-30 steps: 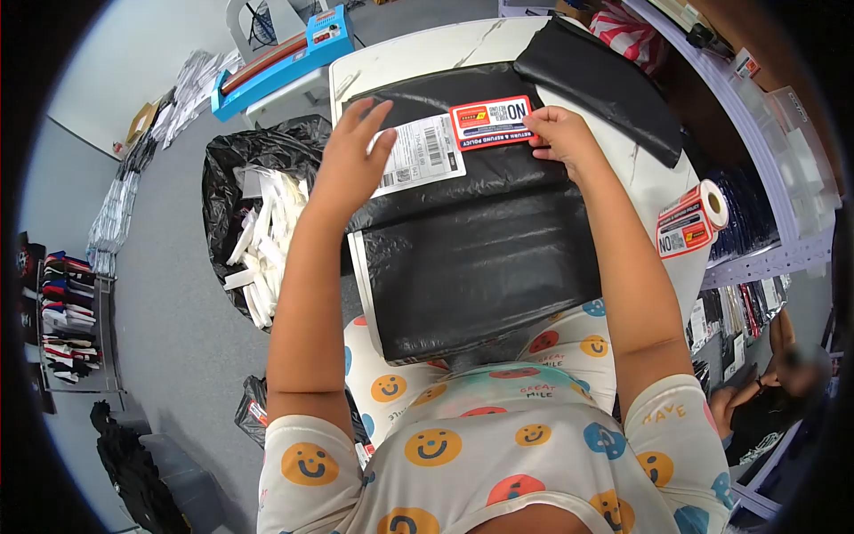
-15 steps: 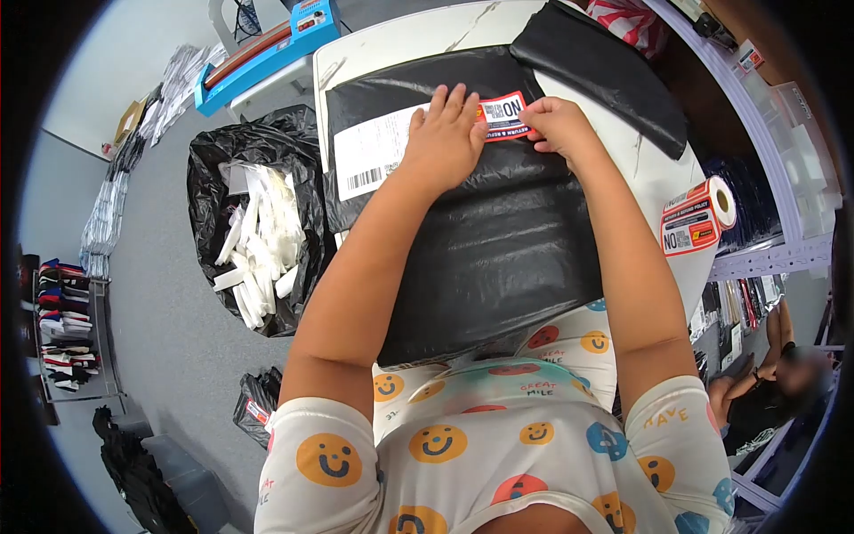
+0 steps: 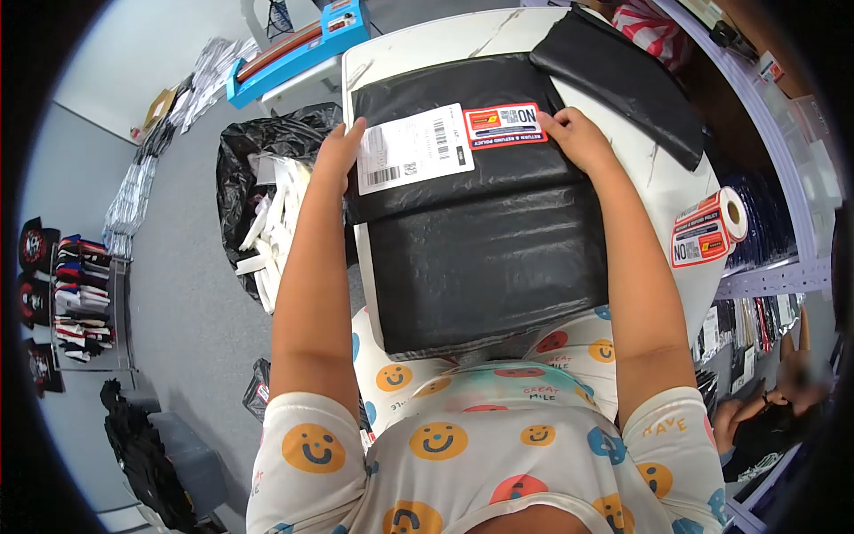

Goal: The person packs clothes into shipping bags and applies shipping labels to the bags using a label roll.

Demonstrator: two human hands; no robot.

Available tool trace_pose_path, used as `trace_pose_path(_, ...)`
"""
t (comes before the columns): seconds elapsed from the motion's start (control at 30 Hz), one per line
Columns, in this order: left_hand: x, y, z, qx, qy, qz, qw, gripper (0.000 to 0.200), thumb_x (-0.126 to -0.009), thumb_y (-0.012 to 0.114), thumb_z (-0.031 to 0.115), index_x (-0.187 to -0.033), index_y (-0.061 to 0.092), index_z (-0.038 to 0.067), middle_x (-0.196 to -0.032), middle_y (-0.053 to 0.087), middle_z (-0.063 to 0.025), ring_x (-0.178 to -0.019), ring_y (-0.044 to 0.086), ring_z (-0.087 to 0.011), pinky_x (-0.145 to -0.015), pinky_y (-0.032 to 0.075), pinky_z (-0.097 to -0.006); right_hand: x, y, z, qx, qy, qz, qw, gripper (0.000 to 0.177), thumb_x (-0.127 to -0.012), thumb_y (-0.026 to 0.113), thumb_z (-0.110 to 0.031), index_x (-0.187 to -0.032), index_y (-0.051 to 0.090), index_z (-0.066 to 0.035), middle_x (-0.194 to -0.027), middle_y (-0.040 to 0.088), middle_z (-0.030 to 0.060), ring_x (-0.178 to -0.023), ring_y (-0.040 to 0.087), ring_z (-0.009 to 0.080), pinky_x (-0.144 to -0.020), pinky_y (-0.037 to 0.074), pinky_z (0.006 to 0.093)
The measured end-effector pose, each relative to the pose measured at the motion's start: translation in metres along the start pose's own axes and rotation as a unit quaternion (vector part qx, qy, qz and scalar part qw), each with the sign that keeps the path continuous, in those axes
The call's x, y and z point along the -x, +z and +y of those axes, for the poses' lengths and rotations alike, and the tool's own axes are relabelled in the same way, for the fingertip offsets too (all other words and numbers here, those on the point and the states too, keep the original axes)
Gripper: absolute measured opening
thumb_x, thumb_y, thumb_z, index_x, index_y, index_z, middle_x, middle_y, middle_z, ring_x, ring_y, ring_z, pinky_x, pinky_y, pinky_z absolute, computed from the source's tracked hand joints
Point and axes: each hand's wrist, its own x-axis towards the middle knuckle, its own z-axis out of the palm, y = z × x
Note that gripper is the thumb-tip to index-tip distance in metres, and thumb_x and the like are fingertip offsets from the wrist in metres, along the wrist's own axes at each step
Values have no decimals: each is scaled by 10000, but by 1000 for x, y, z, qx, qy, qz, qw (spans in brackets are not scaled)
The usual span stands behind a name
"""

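A black plastic mailer parcel [image 3: 489, 258] lies on the white table in front of me, its near end overhanging the edge by my lap. On its far part are a white shipping label [image 3: 409, 151] with barcodes and, to the right, a flat red-bordered return-policy sticker [image 3: 505, 126]. My left hand [image 3: 338, 153] grips the parcel's left edge beside the label, its fingers partly hidden. At the sticker's right end, my right hand [image 3: 578, 141] is closed on the parcel's right edge, with thumb and forefinger together.
A second black mailer [image 3: 623, 84] lies at the back right, and a sticker roll [image 3: 707, 230] stands at the right edge. A blue sealing machine [image 3: 302, 49] is behind. Left on the floor stands a black bag [image 3: 240, 178] of white strips. A person [image 3: 774, 400] sits at lower right.
My left hand has moved left off the label and sticker to the parcel's left edge. The sticker now lies fully visible. The view has shifted slightly left.
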Motion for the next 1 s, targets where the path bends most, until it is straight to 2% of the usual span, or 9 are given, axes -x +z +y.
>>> trace_pose_path(0.13,-3,-18,32,82,-136,-200,967,454,-774,646,255,-1087,495,-38,-1014,589,-136,-797,598,-214,-748,470,-352,-1,2,11,-53,-21,0,998,549,-737,600,-521,-972,580,-25,-860,621,143,-803,594,233,-727,443,306)
trace_pose_path(0.3,52,-25,90,225,24,-142,964,386,-762,638,99,-1086,445,16,-924,604,-126,-808,603,-227,-683,507,-401,-3,8,29,-169,-71,54,982,554,-753,573,-543,-975,571,-35,-823,601,98,-764,571,170,-690,446,288)
trace_pose_path(0.33,62,-45,98,205,72,-151,964,432,-764,644,130,-1122,436,6,-946,597,-130,-820,606,-223,-684,514,-366,11,-2,20,-247,-13,2,969,547,-768,562,-541,-1002,543,-47,-809,579,58,-721,554,128,-637,446,272)
trace_pose_path(0.43,67,-152,77,168,96,-146,970,438,-758,652,148,-1135,470,18,-991,585,-110,-851,596,-179,-715,498,-307,9,0,41,-316,-65,-9,947,389,-852,533,-395,-1040,536,-54,-861,564,39,-711,538,94,-643,442,224)
trace_pose_path(0.53,183,-237,87,144,98,26,984,195,-855,475,132,-1018,506,30,-918,597,-102,-764,611,-210,-742,458,-335,-13,-1,67,-254,-62,20,965,388,-841,565,-332,-1110,533,-54,-936,576,37,-764,555,96,-652,434,201)
trace_pose_path(0.63,238,-357,20,4,86,99,991,408,-756,650,136,-1126,505,46,-1005,585,-68,-871,575,-149,-752,458,-271,-15,-4,72,-211,-79,37,974,306,-848,561,-267,-1084,564,-73,-905,566,10,-751,523,57,-610,397,188)
trace_pose_path(0.77,333,-385,-22,-64,-32,138,988,383,-746,630,60,-1104,500,25,-926,585,-32,-843,549,-115,-774,419,-230,-1,-15,50,-145,-107,27,983,290,-856,549,-248,-1081,564,-66,-914,570,13,-778,524,61,-642,396,185)
trace_pose_path(0.93,404,-444,-144,-231,-135,37,963,396,-721,603,-17,-1104,506,17,-942,555,-14,-874,493,-112,-784,392,-224,8,-16,38,-49,-196,30,979,281,-844,552,-226,-1062,569,-51,-936,582,47,-834,548,123,-736,422,237)
trace_pose_path(1.0,421,-472,-209,-121,-285,119,944,571,-693,620,-37,-1223,428,53,-1088,533,-86,-992,486,-160,-872,378,-299,30,-13,24,-16,-207,26,978,292,-821,563,-229,-1051,571,-49,-955,589,85,-858,559,174,-781,426,277)
